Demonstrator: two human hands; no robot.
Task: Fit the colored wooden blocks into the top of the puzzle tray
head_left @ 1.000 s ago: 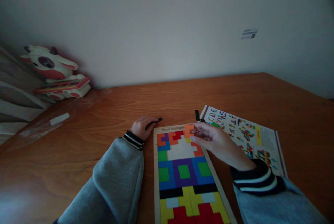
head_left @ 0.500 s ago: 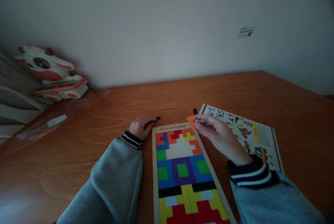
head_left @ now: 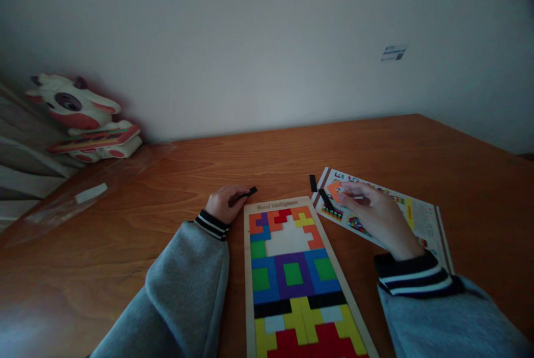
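Note:
A wooden puzzle board [head_left: 248, 291] lies before me, filled with coloured blocks except for a bare patch near its top. Beside its upper left corner, my left hand [head_left: 227, 203] pinches a thin black piece [head_left: 252, 191]. My right hand [head_left: 375, 214] is over the printed sheet [head_left: 431, 222] to the right of the board, its fingers closed on an orange piece [head_left: 334, 190]. One black piece [head_left: 326, 199] lies at the sheet's left part, near the orange piece. Another black piece [head_left: 312, 183] rests on the table just above the board's upper right corner.
A cow-shaped toy with a keyboard [head_left: 95, 119] stands at the far left of the brown table [head_left: 200, 163], next to a curtain [head_left: 25, 163]. A white strip [head_left: 91, 193] lies in front of it. Behind the table is a wall with a small label [head_left: 393, 53].
My right hand has moved right with the orange piece, from the board's upper right corner to over the sheet. A black piece on the sheet now shows. My left hand has stayed in place.

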